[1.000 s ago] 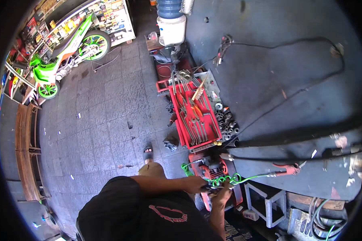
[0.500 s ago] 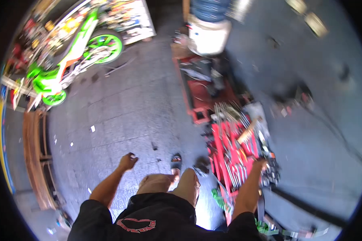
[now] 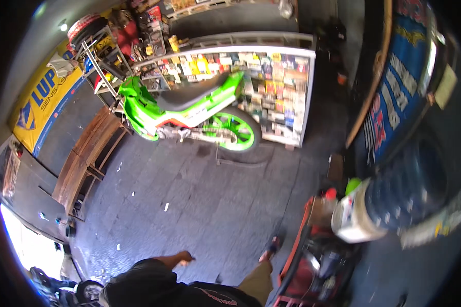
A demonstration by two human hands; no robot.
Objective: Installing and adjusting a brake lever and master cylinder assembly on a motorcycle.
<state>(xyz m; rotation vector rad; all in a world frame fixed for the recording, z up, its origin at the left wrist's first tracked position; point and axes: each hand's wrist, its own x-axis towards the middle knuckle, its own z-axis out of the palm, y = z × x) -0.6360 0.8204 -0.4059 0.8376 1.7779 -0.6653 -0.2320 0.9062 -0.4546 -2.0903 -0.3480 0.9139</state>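
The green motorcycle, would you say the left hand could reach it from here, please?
Probably not: a broad stretch of floor separates the left hand from the green motorcycle.

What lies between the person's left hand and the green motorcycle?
The head view shows dark floor between the left hand and motorcycle, with a small white scrap slightly left.

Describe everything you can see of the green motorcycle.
The green motorcycle has shiny-looking green and white bodywork with orange-red trim, a long dark seat and a rear wheel with bright green rim and dark tire. It stands on the dark floor, nose toward the picture's left, beside a packed display case. The left hand is apart from it.
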